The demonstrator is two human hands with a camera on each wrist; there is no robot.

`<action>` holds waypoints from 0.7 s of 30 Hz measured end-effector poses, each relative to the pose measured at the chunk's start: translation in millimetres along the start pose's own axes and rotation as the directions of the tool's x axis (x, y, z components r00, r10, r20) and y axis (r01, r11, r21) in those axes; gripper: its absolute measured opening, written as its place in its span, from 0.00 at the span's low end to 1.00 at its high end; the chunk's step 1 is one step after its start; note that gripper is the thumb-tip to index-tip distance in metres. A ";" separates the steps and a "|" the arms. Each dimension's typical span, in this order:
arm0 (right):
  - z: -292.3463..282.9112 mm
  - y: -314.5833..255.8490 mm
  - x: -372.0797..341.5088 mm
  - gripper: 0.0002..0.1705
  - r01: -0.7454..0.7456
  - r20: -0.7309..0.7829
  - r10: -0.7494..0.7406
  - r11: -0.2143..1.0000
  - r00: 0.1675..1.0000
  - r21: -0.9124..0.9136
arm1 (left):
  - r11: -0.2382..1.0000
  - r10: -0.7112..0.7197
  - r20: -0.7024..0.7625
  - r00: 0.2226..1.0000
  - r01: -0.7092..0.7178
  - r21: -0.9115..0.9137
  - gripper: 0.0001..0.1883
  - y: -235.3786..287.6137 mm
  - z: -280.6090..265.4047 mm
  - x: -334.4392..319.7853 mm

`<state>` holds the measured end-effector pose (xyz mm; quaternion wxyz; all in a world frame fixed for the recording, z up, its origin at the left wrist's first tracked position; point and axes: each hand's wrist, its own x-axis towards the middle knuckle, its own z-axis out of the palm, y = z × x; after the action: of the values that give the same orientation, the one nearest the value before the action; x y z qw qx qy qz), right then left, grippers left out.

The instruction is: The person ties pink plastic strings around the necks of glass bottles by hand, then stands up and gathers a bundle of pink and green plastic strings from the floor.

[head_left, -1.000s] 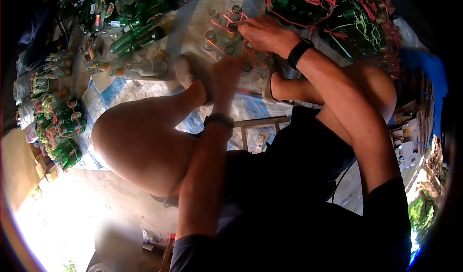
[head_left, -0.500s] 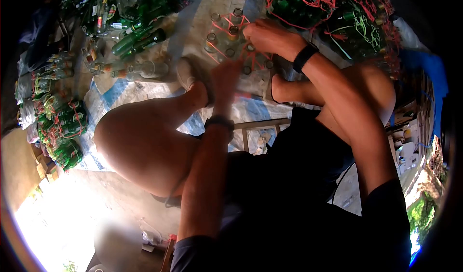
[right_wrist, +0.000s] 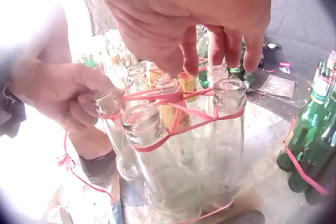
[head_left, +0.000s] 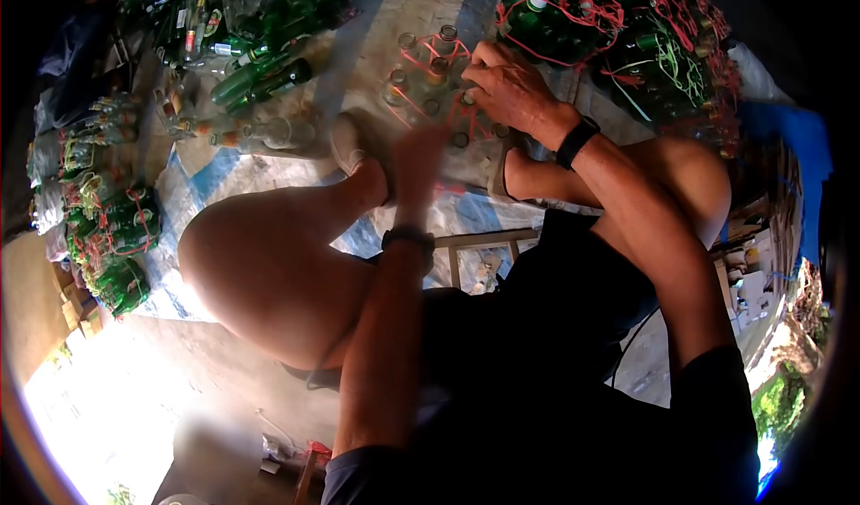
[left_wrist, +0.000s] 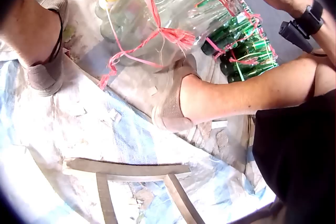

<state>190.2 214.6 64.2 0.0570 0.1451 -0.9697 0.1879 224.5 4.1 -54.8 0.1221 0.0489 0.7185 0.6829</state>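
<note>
A bundle of clear glass bottles (right_wrist: 157, 166) stands upright, its necks laced together with red plastic string (right_wrist: 177, 99). My left hand (head_left: 421, 151) is at the near left side of the bundle, blurred in the head view. Its curled fingers grip the string beside a bottle neck; a knotted tail of string (left_wrist: 176, 36) hangs below it in the left wrist view. Above the bottle mouths is my right hand (right_wrist: 194, 19), palm down, fingers hanging apart over the crossed strings. The tip of its thumb is hidden.
Green bottles tied with red string (head_left: 560, 21) stand at the far right. Loose green bottles (head_left: 260, 84) lie at the far left, with clear bottles (head_left: 278, 133) nearer. My feet flank the bundle on a blue-and-white sheet (left_wrist: 131, 124). A wooden frame (left_wrist: 126, 170) lies between my legs.
My right hand has drawn slightly back and right over the bottle necks, its fingers looser. The left hand stays beside the bundle. The whole head view has shifted slightly downward.
</note>
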 end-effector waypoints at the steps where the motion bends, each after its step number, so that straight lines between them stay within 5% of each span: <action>1: 1.3 1.3 1.0 0.08 0.012 0.018 -0.012 0.999 1.000 -0.029 | 0.999 0.003 -0.005 1.000 -0.003 0.038 0.08 0.1 -0.7 -0.2; 9: -7.2 -3.5 4.0 0.06 0.080 0.099 -0.055 0.960 0.994 -0.270 | 0.998 -0.010 -0.005 1.000 0.009 -0.059 0.08 -3.3 -2.2 0.0; 15: 3.5 -9.2 -6.1 0.10 -0.026 0.119 0.027 1.000 0.993 -0.008 | 0.997 -0.033 -0.019 0.999 0.031 -0.068 0.07 -0.3 -0.4 -2.5; 17: 9.0 -6.8 -5.4 0.13 -0.148 0.242 0.126 0.986 0.962 0.078 | 0.996 -0.032 -0.028 0.999 0.029 -0.084 0.07 0.1 -0.3 -2.7; 21: 16.6 -1.5 -7.4 0.12 -0.110 0.173 0.087 0.985 0.981 0.133 | 0.997 -0.053 -0.016 0.998 0.053 -0.050 0.07 4.5 0.3 -3.3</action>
<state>196.8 208.9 48.1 -0.0441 0.1157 -0.9613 0.2460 227.3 3.9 -50.1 0.1352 0.0210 0.7034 0.6975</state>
